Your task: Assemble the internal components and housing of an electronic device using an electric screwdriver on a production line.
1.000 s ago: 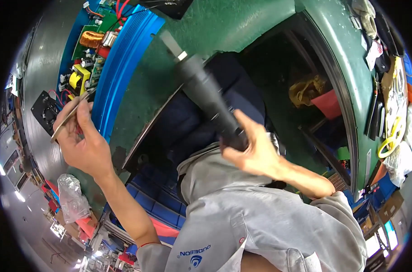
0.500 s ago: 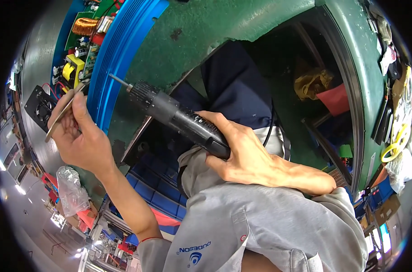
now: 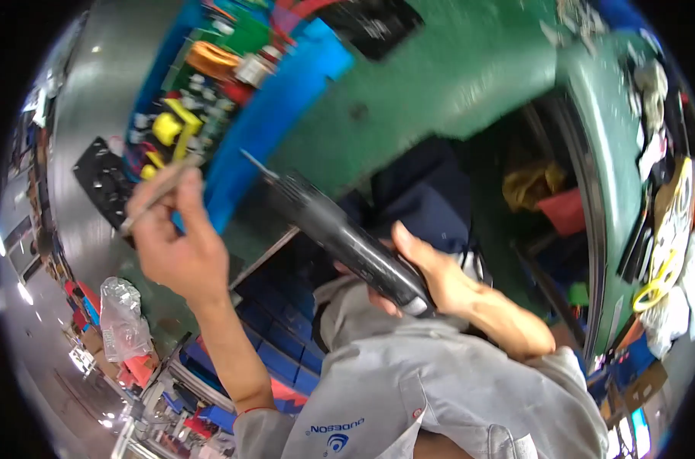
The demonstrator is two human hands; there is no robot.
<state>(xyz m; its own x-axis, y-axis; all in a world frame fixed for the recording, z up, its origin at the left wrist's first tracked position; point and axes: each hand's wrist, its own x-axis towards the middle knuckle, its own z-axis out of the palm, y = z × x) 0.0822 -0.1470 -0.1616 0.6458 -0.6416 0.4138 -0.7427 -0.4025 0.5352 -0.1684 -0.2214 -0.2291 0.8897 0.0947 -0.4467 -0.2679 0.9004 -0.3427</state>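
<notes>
While R hand grips screwdriver, L hand pinches rod.

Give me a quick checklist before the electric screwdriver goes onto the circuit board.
1. Right hand grips the electric screwdriver firmly: ok.
2. Screwdriver bit points toward the circuit board in the blue tray: ok.
3. Bit seated on a screw: not ok, the tip is off the board.
4. Left hand holds a thin metal tool pinched between the fingers: ok.
5. Target screw identified: cannot tell, the picture is blurred.
</notes>
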